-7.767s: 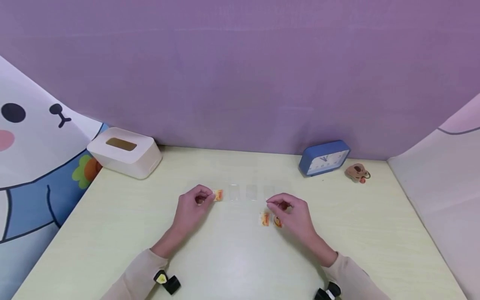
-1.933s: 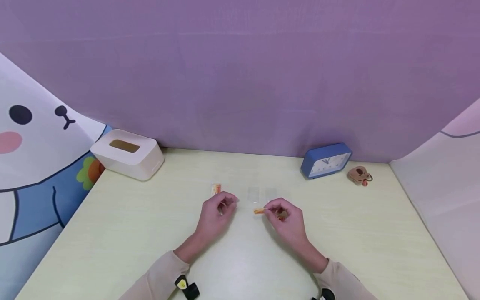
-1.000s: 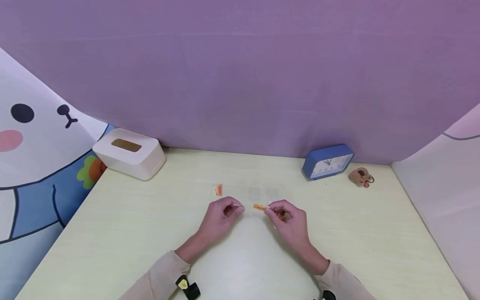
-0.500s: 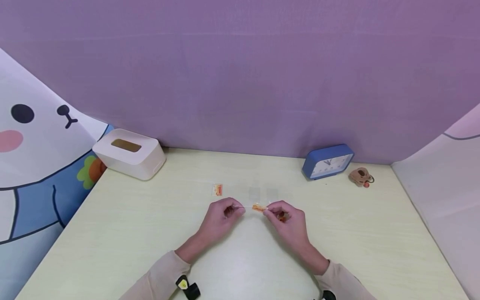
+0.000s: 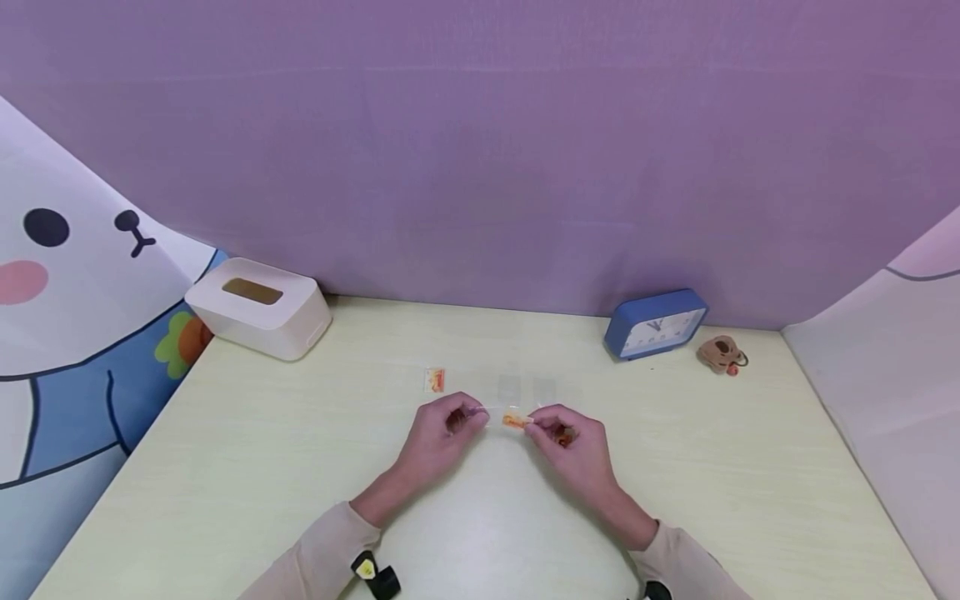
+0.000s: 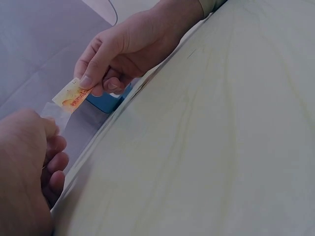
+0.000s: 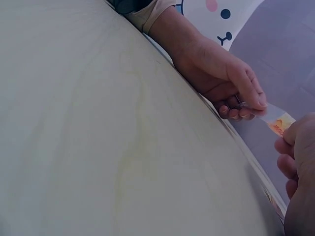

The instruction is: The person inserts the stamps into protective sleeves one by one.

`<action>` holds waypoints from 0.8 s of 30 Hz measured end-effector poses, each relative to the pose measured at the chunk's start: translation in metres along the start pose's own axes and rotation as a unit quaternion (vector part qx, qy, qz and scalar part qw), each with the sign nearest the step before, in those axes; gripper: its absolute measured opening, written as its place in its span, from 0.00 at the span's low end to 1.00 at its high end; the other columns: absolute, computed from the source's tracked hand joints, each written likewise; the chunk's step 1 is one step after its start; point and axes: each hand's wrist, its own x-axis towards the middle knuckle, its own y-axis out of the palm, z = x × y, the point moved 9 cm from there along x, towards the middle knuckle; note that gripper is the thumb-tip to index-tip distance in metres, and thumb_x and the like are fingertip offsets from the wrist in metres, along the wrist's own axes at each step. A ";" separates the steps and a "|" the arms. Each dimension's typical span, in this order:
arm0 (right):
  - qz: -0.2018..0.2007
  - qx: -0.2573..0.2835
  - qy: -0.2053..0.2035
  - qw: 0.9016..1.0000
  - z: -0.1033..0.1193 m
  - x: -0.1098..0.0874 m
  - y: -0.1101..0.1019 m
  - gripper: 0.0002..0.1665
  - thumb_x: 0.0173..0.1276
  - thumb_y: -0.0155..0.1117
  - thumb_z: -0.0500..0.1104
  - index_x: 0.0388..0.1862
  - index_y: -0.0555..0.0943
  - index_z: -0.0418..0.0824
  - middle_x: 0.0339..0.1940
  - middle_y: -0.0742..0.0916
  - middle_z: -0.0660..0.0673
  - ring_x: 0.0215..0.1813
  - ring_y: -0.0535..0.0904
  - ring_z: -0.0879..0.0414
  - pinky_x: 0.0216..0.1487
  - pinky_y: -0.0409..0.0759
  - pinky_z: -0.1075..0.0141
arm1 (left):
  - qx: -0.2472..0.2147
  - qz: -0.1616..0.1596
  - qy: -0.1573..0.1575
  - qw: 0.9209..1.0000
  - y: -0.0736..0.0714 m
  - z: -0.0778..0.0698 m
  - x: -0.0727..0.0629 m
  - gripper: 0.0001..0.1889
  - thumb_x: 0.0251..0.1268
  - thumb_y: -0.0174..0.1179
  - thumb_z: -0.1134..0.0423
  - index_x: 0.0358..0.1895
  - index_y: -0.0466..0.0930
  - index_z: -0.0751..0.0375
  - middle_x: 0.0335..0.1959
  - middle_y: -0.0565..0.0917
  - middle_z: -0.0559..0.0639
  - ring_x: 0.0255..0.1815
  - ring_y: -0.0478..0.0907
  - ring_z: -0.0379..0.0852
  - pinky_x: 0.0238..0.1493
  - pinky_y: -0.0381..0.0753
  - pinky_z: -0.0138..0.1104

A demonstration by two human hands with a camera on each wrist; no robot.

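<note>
My left hand pinches a small clear plastic sleeve between thumb and fingers. Opposite it, my right hand pinches a small orange-and-yellow postage stamp by one end. The stamp's free end meets the sleeve's edge in the left wrist view; in the right wrist view the stamp overlaps it. Another orange stamp lies on the table beyond my left hand. Two clear sleeves lie side by side beyond the gap between my hands. One more orange stamp is partly hidden under my right hand.
A white tissue box stands at the back left of the pale table. At the back right are a blue clock and a small brown plush-like trinket. A purple backdrop rises behind the table.
Earlier, my left hand was at the far-left stamp, which now lies free. It has since taken a sleeve from the row, and my right hand a stamp. Lately stamp and sleeve have drawn closer.
</note>
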 end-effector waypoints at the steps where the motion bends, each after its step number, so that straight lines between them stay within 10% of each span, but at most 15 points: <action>1: 0.001 0.000 -0.001 1.000 0.000 0.000 0.000 0.08 0.69 0.79 0.28 0.40 0.92 0.40 0.33 0.92 0.47 0.32 0.79 0.61 0.31 0.79 0.70 | 0.001 0.001 0.003 1.000 0.000 -0.001 0.000 0.01 0.77 0.72 0.67 0.42 0.91 0.58 0.33 0.86 0.44 0.31 0.75 0.40 0.35 0.76 0.30; 16: 0.025 -0.004 -0.014 1.000 0.002 -0.001 0.005 0.09 0.68 0.79 0.27 0.40 0.93 0.39 0.29 0.89 0.49 0.29 0.75 0.64 0.28 0.76 0.71 | 0.033 0.056 0.034 0.997 0.011 -0.008 -0.002 0.04 0.75 0.74 0.68 0.43 0.92 0.53 0.35 0.89 0.40 0.32 0.77 0.37 0.35 0.79 0.31; 24: 0.014 0.001 -0.012 1.000 0.002 0.000 0.003 0.10 0.68 0.77 0.26 0.40 0.92 0.39 0.28 0.87 0.49 0.28 0.75 0.62 0.27 0.75 0.70 | 0.037 0.018 0.031 0.999 0.005 -0.006 -0.002 0.03 0.77 0.73 0.64 0.43 0.91 0.59 0.33 0.88 0.41 0.31 0.77 0.37 0.35 0.81 0.31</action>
